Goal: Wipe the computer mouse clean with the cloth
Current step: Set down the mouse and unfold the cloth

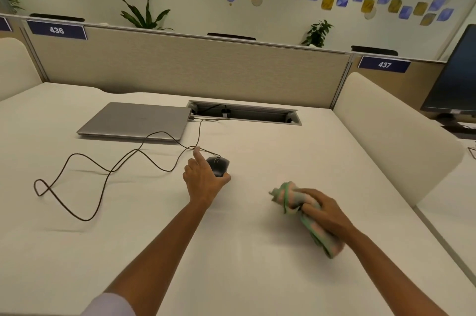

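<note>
Mouse (pixel 218 165) sits gripped under left hand (pixel 203 181); right hand (pixel 325 212) clutches bunched cloth (pixel 288 198), well apart.

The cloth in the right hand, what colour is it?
Green and pink cloth, seen in the head view.

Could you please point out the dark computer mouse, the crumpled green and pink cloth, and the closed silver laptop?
Dark computer mouse (pixel 219 165): head view, on its top shell.
Crumpled green and pink cloth (pixel 289 196): head view, on its bunched front end.
Closed silver laptop (pixel 136 119): head view, on the lid's middle.
</note>
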